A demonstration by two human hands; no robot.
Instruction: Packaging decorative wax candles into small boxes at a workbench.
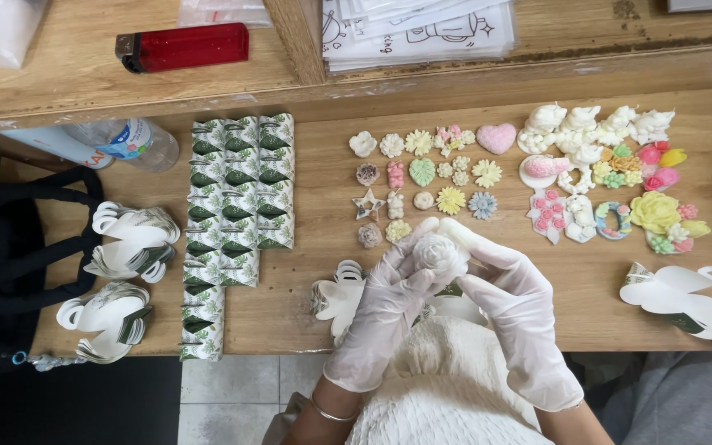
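My left hand [382,309] and my right hand [511,305], both in thin white gloves, meet over the near edge of the wooden table [315,247]. Together they hold a small white rose-shaped piece [438,251] between their fingertips. Just beyond lie rows of small moulded flowers, hearts and a star [422,177] in pale colours. Under my hands sits a stack of flat white card cut-outs [338,298].
Folded green-and-white paper boxes [236,194] stand in rows on the left, with flat card stacks [129,239] beside them and a black bag [10,264] at the edge. Larger colourful moulded pieces [611,177] lie right. A plastic bottle [121,142], a red lighter [185,46] and papers sit behind.
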